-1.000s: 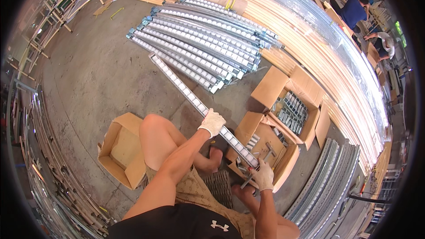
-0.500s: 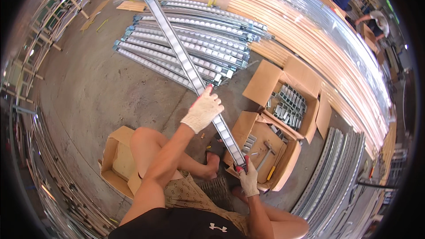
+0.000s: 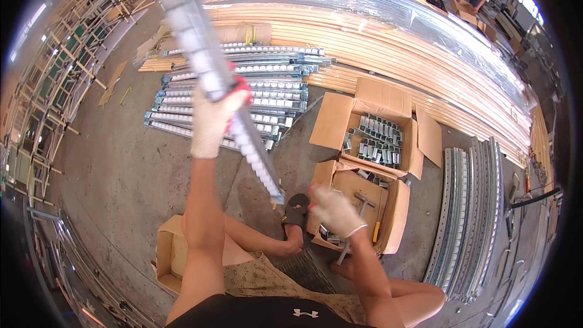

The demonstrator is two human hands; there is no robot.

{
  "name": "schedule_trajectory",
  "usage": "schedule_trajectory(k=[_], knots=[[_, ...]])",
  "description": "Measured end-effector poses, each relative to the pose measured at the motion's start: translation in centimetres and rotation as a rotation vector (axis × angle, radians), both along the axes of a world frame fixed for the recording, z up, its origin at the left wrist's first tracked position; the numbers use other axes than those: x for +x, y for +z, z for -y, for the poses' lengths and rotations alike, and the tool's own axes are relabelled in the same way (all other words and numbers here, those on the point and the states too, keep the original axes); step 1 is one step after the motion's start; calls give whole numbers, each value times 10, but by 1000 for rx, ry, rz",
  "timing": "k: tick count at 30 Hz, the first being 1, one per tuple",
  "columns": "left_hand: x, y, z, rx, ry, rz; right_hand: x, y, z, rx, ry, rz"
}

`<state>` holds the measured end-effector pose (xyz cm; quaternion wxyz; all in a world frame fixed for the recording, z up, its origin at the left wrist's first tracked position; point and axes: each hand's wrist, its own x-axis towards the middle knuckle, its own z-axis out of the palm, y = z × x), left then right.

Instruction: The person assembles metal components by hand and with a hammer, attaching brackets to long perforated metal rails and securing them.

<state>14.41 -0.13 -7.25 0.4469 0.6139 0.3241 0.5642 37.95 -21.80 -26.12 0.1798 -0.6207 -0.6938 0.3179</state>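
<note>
My left hand, in a white glove with red-coated fingers, is wrapped round a roller track, a metal channel lined with white rollers. The track is raised and slants across the view; its lower end hangs near my foot. My right hand, gloved alike, is over the nearer cardboard box, apart from the track. Motion smears its fingers. Beside and partly behind it lies a hammer, and a yellow-handled tool rests further right in the box.
Several roller tracks lie piled ahead on the floor. A second open box holds metal brackets. Metal rails lie at the right, long wrapped bars beyond. An open carton stands by my left leg. Two people work far right.
My left hand has lifted the roller track up and to the left. My right hand has let go of the track's near end and moved up over the box. The view has shifted.
</note>
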Motion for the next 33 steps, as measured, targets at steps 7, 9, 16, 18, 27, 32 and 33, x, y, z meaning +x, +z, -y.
schedule_trajectory(k=[7,9,16,18,27,32,33], knots=[[40,-104,-8,205,-131,-684,160,123,25,693,-732,-799],[48,-131,4,107,-231,-899,197,108,29,620,-943,-985],[18,-249,6,468,-459,-1499,167,-33,105,-209,-974,-1180],[8,-262,-8,538,-507,-1563,174,-101,131,-304,-1153,-1296],[-28,-249,-164,783,-212,-1888,29,-111,-3,-379,-961,-1130],[-33,-144,-236,726,551,-1435,41,-30,-236,30,-672,-1700],[-9,-118,-228,667,535,-1331,62,-15,-271,158,-720,-1708]])
